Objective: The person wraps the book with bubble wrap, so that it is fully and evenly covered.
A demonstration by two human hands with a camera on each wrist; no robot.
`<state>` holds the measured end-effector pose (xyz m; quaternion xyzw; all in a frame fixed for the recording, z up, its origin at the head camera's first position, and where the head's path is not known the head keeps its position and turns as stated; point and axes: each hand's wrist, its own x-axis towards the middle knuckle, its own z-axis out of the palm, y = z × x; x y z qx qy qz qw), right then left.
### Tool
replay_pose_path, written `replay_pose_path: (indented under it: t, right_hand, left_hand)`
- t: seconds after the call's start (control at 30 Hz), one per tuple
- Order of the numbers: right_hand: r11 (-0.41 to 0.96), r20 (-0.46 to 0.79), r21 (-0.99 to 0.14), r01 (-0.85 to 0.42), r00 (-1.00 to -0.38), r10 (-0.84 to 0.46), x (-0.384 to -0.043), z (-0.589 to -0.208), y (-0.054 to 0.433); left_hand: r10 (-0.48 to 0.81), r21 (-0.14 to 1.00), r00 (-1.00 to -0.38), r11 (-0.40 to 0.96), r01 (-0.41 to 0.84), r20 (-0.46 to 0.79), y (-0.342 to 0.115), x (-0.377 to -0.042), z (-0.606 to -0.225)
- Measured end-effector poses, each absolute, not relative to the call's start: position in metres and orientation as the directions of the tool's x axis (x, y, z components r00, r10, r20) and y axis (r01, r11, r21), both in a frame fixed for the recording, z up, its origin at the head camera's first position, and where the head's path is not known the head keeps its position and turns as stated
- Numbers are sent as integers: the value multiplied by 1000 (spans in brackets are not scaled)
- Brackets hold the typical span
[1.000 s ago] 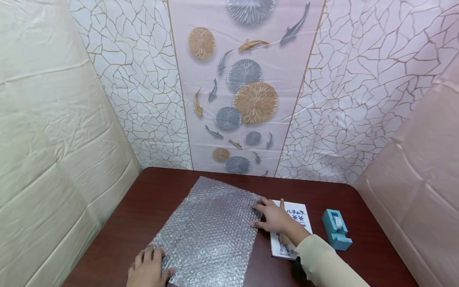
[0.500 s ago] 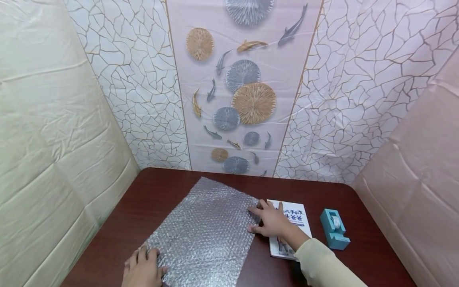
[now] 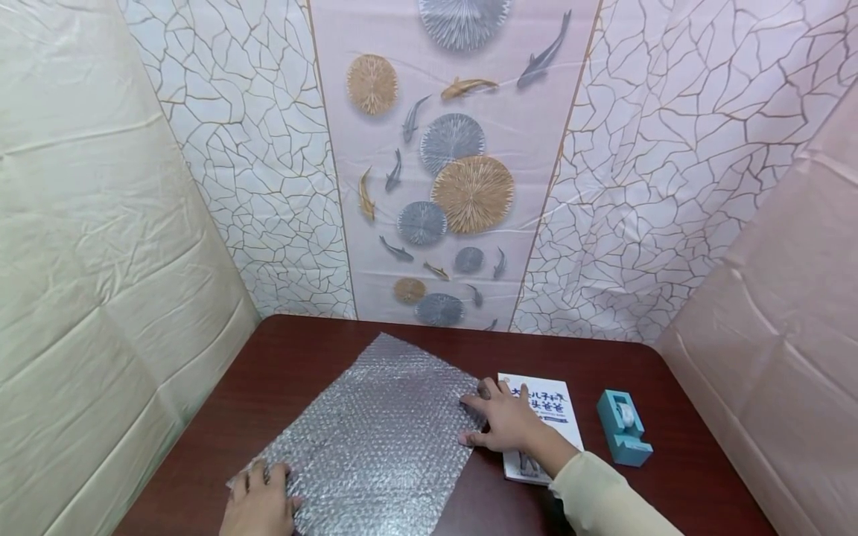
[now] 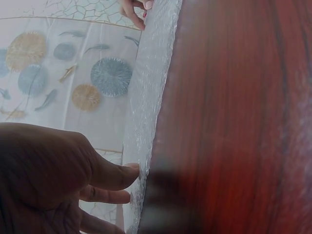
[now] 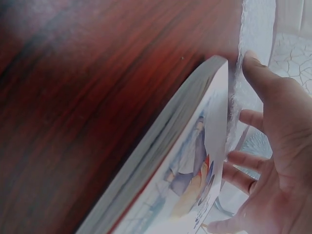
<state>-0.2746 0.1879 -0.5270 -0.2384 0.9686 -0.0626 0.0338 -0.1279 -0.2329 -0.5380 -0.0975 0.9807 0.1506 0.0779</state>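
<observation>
A sheet of clear bubble wrap lies flat and slanted on the dark red wooden table. At its near left corner my left hand rests with fingers spread on the wrap. The left wrist view shows the thumb at the sheet's edge. Over on the right edge, the spread fingertips of my right hand touch the wrap. My right hand and forearm partly cover a white paperback book lying beside the sheet. In the right wrist view the book stands out close to the fingers.
To the right of the book sits a teal tape dispenser with a roll of clear tape. A patterned cloth wall rises behind the table, and pale quilted panels stand at both sides.
The bubble wrap has turned on the table, its near left corner shifting left along with my left hand. My right hand has drawn slightly nearer and left with the right edge.
</observation>
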Motion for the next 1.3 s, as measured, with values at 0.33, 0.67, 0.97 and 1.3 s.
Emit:
replay_pose_path:
  t: [0.33,0.67,0.97,1.3]
  right_hand:
    - [872,-40,-148,-466,-878,-476,-268,-523,184]
    - [880,-49,-120,-459,-883,-467,-265,-521,181]
    - [884,-49,-92,-458,-885,-463,-262,-519,180]
    - [883,-61,-92,-461,-882,-467,-253,-515,176]
  left_hand:
    - [-202,237,-962,941,-243,-182,-236,-132,-540]
    - [-226,254,-947,925,-282,-226,-239,-133,-540]
    - [-236,245,-947,926,-288,-220,-239,-135,-541]
    - [-233,260,-939,919,-298,-253,-245,-137,-538]
